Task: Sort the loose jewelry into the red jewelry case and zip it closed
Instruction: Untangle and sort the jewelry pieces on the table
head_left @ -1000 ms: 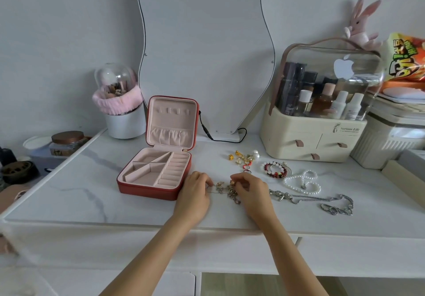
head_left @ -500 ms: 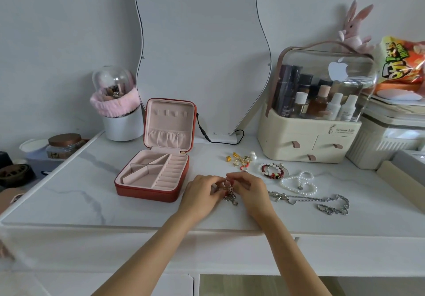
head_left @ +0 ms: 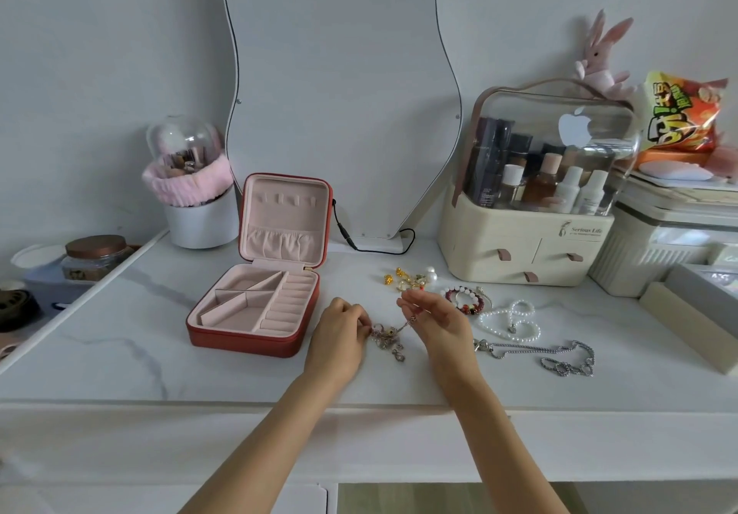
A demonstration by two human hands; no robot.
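The red jewelry case (head_left: 239, 343) lies open on the white table, lid upright, its pink compartments bare. Just right of it my left hand (head_left: 339, 338) and my right hand (head_left: 437, 324) each pinch an end of a charm bracelet (head_left: 389, 338), which hangs in a tangle between them just above the tabletop. Behind them lie small gold earrings and a pearl (head_left: 409, 278). To the right lie a red and white bead bracelet (head_left: 465, 300), a pearl necklace (head_left: 509, 320) and a silver chain (head_left: 551, 355).
A wavy mirror (head_left: 339, 94) with a black cable stands at the back. A cream cosmetics organizer (head_left: 519, 252) sits back right, a white brush cup with a pink band (head_left: 197, 210) back left. A beige box (head_left: 687, 322) lies at the right edge.
Both hands have lifted the charm bracelet off the table. My right hand has risen and moved right, drawing its end of the bracelet up and out.
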